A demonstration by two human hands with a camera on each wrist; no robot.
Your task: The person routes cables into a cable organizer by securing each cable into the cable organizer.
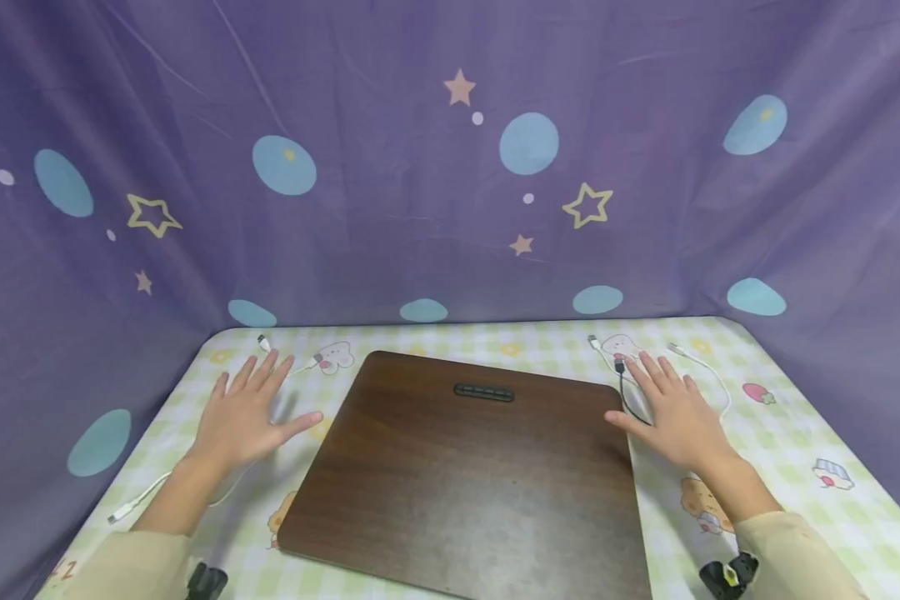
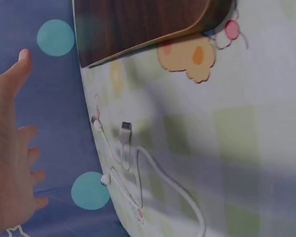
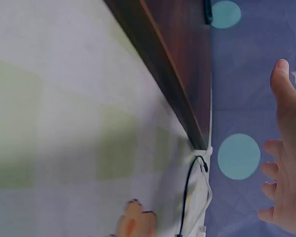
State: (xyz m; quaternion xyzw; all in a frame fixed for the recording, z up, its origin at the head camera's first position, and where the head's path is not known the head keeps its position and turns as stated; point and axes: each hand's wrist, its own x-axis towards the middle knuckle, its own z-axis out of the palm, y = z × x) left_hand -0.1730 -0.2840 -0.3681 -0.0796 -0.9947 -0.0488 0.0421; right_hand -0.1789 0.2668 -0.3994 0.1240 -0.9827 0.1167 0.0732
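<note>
Both hands are held palm down with fingers spread, holding nothing. The left hand [image 1: 242,421] is above white cables [image 1: 147,493] left of a dark brown wooden board [image 1: 465,475]; in the left wrist view the hand [image 2: 12,158] shows at the left edge, beside the white cables [image 2: 163,173]. Over on the other side, the right hand [image 1: 678,417] hovers by the board's right edge, its thumb over or near that edge, close to a black cable [image 1: 621,379]. The right wrist view has the hand [image 3: 288,163] at the right, clear of the board [image 3: 180,54].
A black slotted strip [image 1: 483,392] is set in the board near its far edge. More white cable [image 1: 708,367] lies at the back right. The table has a green checked cloth [image 1: 817,508] with cartoon prints, and a purple curtain [image 1: 390,100] hangs behind and at both sides.
</note>
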